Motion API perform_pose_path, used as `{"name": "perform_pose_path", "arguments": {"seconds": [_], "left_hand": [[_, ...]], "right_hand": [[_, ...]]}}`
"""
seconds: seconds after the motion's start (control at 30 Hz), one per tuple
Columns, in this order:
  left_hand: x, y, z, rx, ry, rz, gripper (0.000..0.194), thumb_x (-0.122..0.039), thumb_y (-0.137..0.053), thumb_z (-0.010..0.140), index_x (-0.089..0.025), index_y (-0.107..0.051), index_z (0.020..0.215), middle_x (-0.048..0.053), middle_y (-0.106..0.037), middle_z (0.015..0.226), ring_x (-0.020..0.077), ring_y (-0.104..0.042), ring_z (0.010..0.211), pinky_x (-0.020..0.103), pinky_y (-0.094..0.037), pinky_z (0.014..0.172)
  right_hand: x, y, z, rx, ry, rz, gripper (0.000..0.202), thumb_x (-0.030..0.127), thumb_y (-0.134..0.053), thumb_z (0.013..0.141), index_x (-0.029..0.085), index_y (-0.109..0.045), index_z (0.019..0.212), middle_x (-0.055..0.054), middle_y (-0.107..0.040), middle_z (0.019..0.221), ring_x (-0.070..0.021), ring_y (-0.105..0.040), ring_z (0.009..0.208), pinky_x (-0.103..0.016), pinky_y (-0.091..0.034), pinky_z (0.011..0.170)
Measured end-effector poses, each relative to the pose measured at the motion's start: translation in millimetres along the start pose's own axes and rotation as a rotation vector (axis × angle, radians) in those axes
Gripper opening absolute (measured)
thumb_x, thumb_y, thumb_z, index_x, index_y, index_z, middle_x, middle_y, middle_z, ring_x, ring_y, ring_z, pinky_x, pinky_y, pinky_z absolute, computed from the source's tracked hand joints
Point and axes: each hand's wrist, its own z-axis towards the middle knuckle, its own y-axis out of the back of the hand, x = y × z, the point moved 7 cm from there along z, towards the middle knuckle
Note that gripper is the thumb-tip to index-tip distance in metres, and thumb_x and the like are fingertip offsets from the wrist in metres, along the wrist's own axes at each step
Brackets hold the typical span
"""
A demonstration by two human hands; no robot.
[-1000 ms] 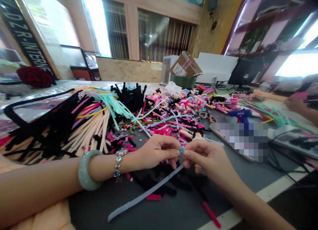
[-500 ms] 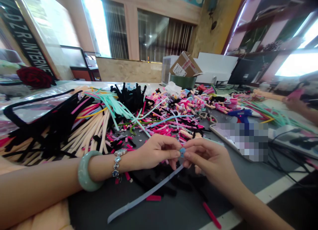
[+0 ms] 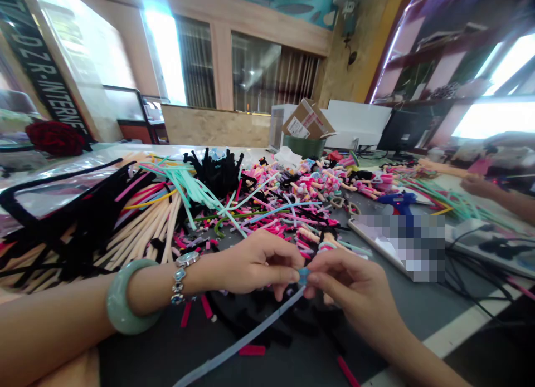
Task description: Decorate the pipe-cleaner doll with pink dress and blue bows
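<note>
Between the fingertips of both hands is a small light-blue piece [image 3: 303, 274]. My left hand [image 3: 261, 264] pinches its left side, with a bracelet, a watch and a pale green bangle on that arm. From the right, my right hand [image 3: 349, 278] grips the same piece with thumb and forefinger. A long pale blue fuzzy strip [image 3: 246, 339] runs from below the fingertips down to the lower left, over the dark table mat [image 3: 301, 362]. Whether the strip joins the small piece is hidden by the fingers.
Beige stems [image 3: 137, 231], black stems [image 3: 92, 214] and mint stems [image 3: 190, 181] lie left. Pink cut pieces [image 3: 267, 209] fill the middle. To the right are a blue glue gun [image 3: 399, 203], a phone [image 3: 376, 242], cables and another person's hand [image 3: 480, 186].
The view has tilted up a little, so the table sits lower. Both hands stay together on the blue piece, slightly lower and further left in view.
</note>
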Motion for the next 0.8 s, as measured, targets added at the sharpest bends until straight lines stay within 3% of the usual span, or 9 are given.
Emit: {"name": "perform_pose_path", "arguments": {"seconds": [0.3, 0.57, 0.8], "left_hand": [[-35, -2.8, -2, 0.102, 0.015, 0.095, 0.022, -0.027, -0.048, 0.091, -0.011, -0.06, 0.08, 0.004, -0.063, 0.059, 0.0129, -0.061, 0.058, 0.021, -0.047, 0.062], [-53, -7.4, -5, 0.153, 0.023, 0.064, 0.025, -0.032, -0.045, 0.091, -0.013, -0.053, 0.076, 0.002, -0.058, 0.053, 0.0122, -0.058, 0.052, 0.02, -0.044, 0.056], [-64, -8.8, -6, 0.165, 0.002, 0.166, 0.019, -0.027, -0.046, 0.09, -0.016, -0.051, 0.076, 0.0, -0.056, 0.06, 0.0105, -0.054, 0.056, 0.018, -0.042, 0.055]], "right_hand": [[25, -4, -13, -0.059, 0.167, -0.031, 0.01, 0.013, -0.067, 0.078, 0.023, -0.067, 0.078, 0.004, -0.07, 0.061, -0.0084, -0.066, 0.053, -0.013, -0.052, 0.053], [59, -3, -31, -0.157, 0.405, -0.434, 0.012, 0.015, -0.07, 0.075, 0.025, -0.067, 0.082, 0.005, -0.071, 0.068, -0.0082, -0.065, 0.055, -0.011, -0.051, 0.053], [74, -7, -35, -0.116, 0.443, -0.514, 0.016, 0.012, -0.07, 0.073, 0.024, -0.067, 0.083, 0.004, -0.072, 0.068, -0.0098, -0.067, 0.054, -0.011, -0.054, 0.055]]}}
